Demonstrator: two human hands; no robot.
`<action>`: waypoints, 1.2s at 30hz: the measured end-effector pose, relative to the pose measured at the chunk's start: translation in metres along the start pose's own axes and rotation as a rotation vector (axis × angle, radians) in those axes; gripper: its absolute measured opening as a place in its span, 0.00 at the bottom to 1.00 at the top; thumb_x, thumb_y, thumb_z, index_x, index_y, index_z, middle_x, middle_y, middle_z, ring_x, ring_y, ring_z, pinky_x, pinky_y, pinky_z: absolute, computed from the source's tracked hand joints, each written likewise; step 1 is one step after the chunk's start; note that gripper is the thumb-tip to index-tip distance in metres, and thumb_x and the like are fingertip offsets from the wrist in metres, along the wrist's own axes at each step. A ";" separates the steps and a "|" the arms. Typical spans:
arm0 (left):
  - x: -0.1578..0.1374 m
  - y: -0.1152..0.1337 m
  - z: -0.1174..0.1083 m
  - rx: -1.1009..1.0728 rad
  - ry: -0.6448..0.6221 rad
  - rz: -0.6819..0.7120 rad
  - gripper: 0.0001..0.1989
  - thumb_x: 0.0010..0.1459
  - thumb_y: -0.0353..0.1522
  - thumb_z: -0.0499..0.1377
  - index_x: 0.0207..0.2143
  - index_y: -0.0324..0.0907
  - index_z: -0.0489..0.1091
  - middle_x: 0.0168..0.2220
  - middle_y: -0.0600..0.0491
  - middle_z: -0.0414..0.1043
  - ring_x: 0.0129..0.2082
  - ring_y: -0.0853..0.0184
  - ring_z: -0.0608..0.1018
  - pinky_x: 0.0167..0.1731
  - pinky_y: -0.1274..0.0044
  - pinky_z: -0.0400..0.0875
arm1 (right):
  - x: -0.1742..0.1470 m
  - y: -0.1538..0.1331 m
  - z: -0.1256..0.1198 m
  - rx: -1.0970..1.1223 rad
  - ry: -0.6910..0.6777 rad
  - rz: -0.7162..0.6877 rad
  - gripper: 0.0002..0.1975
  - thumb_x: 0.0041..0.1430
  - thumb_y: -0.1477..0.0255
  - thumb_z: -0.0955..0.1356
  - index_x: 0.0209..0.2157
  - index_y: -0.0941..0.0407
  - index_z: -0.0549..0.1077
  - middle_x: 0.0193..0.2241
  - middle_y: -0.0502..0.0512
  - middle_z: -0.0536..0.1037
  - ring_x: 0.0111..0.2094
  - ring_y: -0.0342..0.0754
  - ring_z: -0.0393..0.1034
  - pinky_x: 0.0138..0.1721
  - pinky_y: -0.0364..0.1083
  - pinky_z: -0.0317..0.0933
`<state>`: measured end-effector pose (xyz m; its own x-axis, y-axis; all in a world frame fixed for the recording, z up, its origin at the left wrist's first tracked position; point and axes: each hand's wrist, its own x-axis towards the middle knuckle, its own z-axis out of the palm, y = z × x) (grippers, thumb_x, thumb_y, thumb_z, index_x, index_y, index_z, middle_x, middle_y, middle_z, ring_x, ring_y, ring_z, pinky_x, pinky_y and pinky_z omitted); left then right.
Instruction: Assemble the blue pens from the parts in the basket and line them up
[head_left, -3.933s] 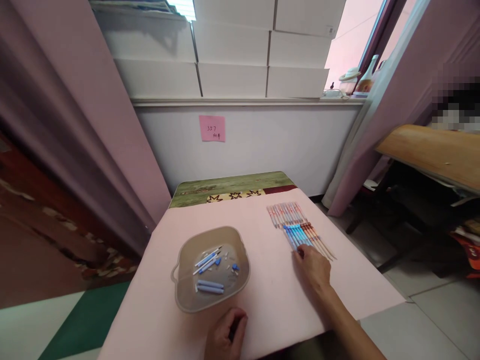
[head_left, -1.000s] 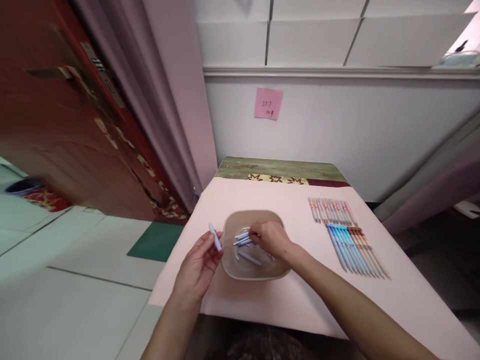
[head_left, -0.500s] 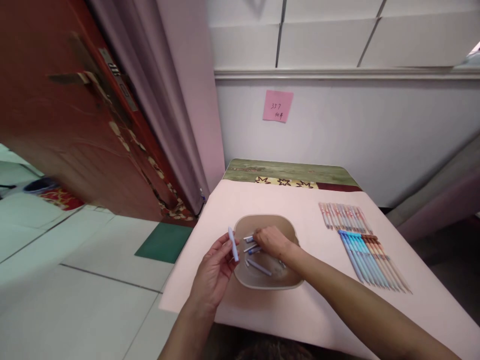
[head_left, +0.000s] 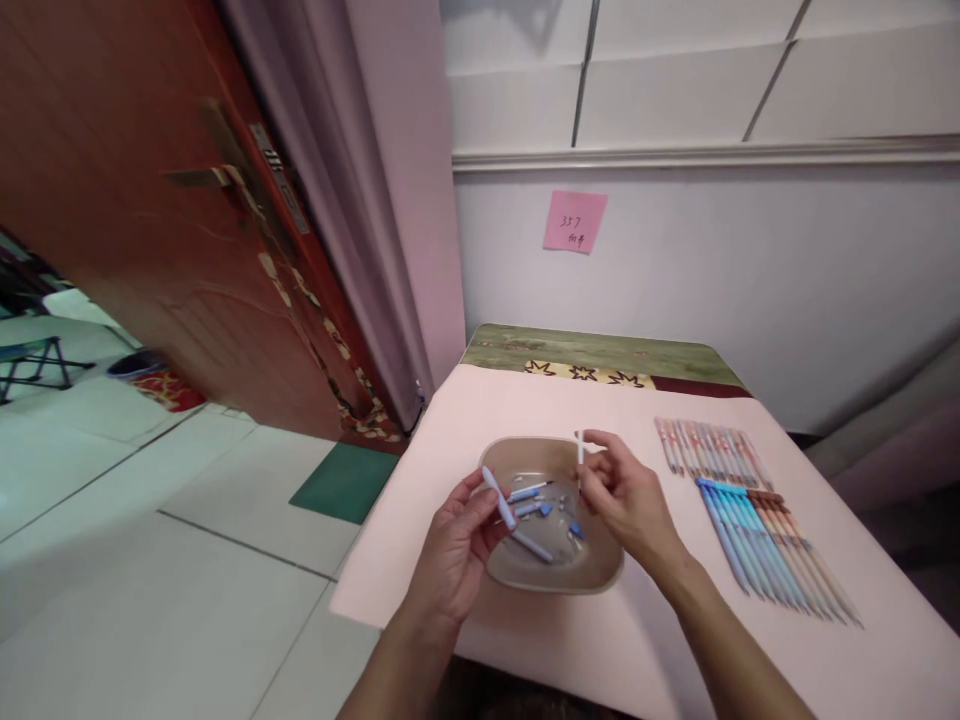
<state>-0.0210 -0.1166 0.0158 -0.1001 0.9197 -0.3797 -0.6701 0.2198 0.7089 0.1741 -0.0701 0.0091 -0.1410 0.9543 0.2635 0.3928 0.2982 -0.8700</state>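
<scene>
My left hand is closed on a pale blue pen barrel, held tilted over the left side of a beige plastic basin. Between the fingertips of my right hand stands a thin white pen refill, nearly upright above the basin's right side. Its lower end looks dark and is partly covered by the fingers. Inside the basin lie a loose pale blue barrel, blue pen parts, a blue clip piece and several tiny pieces.
Pink paper covers the table. On the right lie a row of patterned pens, then blue pens and brown-topped pens side by side. A pink note is stuck on the wall; a red door stands at left.
My right hand has come up out of the basin and moved right, now with a white refill in its fingers. My left hand still holds the barrel. The view has shifted slightly.
</scene>
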 end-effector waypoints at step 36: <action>-0.025 -0.064 0.043 -0.136 -0.024 -0.162 0.07 0.50 0.20 0.62 0.33 0.35 0.73 0.32 0.50 0.77 0.31 0.67 0.80 0.34 0.78 0.79 | -0.094 -0.010 0.000 0.214 0.496 -0.119 0.09 0.63 0.73 0.64 0.43 0.54 0.73 0.36 0.55 0.78 0.30 0.45 0.75 0.31 0.45 0.71</action>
<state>0.0561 -0.1399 0.0050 0.0338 0.8835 -0.4672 -0.7692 0.3214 0.5522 0.1834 -0.1626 -0.0069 0.2920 0.8246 0.4845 0.1996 0.4429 -0.8741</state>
